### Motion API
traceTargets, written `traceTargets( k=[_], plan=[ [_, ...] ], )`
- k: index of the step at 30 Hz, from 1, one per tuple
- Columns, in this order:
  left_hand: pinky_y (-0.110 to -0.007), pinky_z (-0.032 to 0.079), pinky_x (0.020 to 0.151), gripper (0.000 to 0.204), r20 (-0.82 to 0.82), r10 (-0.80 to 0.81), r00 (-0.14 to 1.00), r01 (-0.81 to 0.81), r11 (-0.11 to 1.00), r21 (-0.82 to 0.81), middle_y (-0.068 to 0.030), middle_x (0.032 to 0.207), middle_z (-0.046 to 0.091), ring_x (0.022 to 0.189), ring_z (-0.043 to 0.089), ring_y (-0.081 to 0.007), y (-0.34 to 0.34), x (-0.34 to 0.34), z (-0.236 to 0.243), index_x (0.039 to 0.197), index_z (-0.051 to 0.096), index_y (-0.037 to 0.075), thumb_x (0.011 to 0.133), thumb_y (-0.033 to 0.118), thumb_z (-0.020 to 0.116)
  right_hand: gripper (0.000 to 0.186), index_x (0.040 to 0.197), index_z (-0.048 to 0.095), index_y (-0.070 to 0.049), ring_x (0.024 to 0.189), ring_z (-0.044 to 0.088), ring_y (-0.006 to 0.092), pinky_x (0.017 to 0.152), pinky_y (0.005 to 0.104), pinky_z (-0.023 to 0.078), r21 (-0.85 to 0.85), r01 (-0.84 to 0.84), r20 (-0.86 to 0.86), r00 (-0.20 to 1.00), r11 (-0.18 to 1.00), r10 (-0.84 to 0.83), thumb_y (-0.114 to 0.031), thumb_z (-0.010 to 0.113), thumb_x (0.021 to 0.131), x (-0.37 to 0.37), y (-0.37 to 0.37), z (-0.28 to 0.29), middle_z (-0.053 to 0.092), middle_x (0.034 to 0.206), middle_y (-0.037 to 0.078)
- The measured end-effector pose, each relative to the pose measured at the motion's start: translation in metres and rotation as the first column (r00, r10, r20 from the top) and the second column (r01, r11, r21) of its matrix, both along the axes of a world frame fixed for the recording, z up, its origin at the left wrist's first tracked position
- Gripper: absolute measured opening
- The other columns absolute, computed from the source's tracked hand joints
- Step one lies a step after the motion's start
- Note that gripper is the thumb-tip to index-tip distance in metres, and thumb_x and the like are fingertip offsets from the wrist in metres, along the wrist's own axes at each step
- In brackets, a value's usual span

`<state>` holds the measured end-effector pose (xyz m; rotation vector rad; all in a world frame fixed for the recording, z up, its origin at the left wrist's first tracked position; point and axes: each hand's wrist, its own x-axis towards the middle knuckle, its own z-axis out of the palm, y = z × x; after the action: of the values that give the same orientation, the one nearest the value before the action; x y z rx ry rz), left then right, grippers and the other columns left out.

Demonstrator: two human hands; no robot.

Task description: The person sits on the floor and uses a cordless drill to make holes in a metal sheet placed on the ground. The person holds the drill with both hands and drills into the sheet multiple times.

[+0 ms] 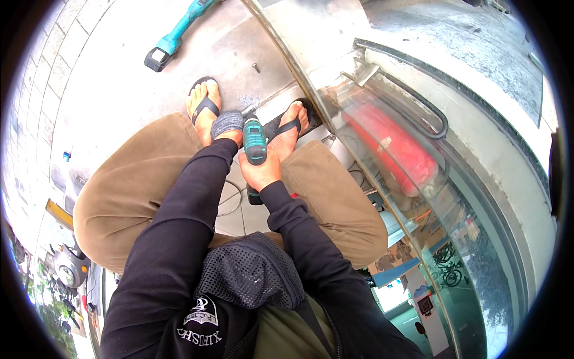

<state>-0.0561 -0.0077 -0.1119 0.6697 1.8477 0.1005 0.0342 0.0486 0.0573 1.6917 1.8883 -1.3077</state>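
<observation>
Black sleeves reach down between bent knees. Right hand [261, 172] has its fingers wrapped around a teal drill [255, 142], nose aimed at the floor [119, 78] between sandalled feet; gloved left hand [228, 125] cups its front, fingers curled.

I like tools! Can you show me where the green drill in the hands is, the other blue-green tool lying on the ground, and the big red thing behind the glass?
green drill [255, 140], head view, on its body above the right hand.
blue-green tool [173, 40], head view, on its handle near the black end.
red thing [391, 143], head view, on the middle of its long body.
</observation>
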Motion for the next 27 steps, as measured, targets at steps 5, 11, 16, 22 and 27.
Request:
traceTargets(
  k=[5, 11, 16, 22, 27],
  plan=[
    [-0.046, 0.062, 0.092, 0.024, -0.003, -0.005, 1.000, 0.005, 1.000, -0.027, -0.0219, 0.107, 0.079, 0.106, 0.077, -0.0373, 0.002, -0.002, 0.004, 0.099, 0.084, 0.008, 0.076, 0.017, 0.084, 0.028, 0.093, 0.075, -0.003, 0.090, 0.076, 0.0413, 0.080, 0.0493, 0.059, -0.099, -0.004, 0.084, 0.996, 0.995, 0.012, -0.028, 0.082, 0.081, 0.002, 0.002, 0.000, 0.077, 0.089, 0.022],
    [-0.046, 0.062, 0.092, 0.027, 0.092, -0.106, 0.990, 0.119, 0.982, -0.149, -0.0210, 0.107, 0.079, 0.106, 0.077, -0.0366, 0.022, -0.020, 0.022, 0.099, 0.084, 0.009, 0.073, 0.016, 0.086, 0.028, 0.092, 0.075, -0.003, 0.090, 0.076, 0.0412, 0.081, 0.0482, 0.059, -0.136, 0.073, 0.045, 0.997, 0.988, -0.067, -0.028, 0.082, 0.081, 0.005, 0.007, 0.001, 0.077, 0.090, 0.022],
    [-0.044, 0.062, 0.094, 0.032, -0.040, 0.024, 0.999, -0.026, 0.998, -0.065, -0.0201, 0.108, 0.079, 0.107, 0.077, -0.0357, -0.001, 0.005, -0.007, 0.099, 0.085, 0.011, 0.067, 0.015, 0.090, 0.028, 0.094, 0.076, -0.004, 0.089, 0.076, 0.0399, 0.080, 0.0474, 0.059, -0.082, -0.025, 0.099, 0.995, 0.996, 0.033, -0.029, 0.081, 0.082, 0.006, 0.002, 0.000, 0.077, 0.090, 0.021],
    [-0.042, 0.061, 0.095, 0.033, -0.025, -0.092, 0.995, 0.087, 0.986, -0.139, -0.0182, 0.112, 0.080, 0.109, 0.077, -0.0341, 0.019, -0.014, 0.017, 0.098, 0.085, 0.012, 0.067, 0.018, 0.092, 0.025, 0.087, 0.074, -0.002, 0.083, 0.076, 0.0374, 0.077, 0.0471, 0.059, -0.096, 0.086, 0.022, 0.996, 0.992, -0.084, -0.026, 0.077, 0.082, 0.011, 0.005, 0.001, 0.076, 0.084, 0.020],
    [-0.042, 0.061, 0.095, 0.040, -0.041, -0.119, 0.992, 0.109, 0.977, -0.183, -0.0182, 0.112, 0.079, 0.109, 0.077, -0.0332, 0.018, -0.012, 0.011, 0.102, 0.085, 0.013, 0.064, 0.020, 0.095, 0.018, 0.081, 0.069, -0.001, 0.070, 0.073, 0.0333, 0.069, 0.0450, 0.056, -0.108, 0.144, -0.051, 0.987, 0.984, -0.151, -0.019, 0.073, 0.082, 0.023, -0.001, 0.003, 0.073, 0.075, 0.018]
  ],
)
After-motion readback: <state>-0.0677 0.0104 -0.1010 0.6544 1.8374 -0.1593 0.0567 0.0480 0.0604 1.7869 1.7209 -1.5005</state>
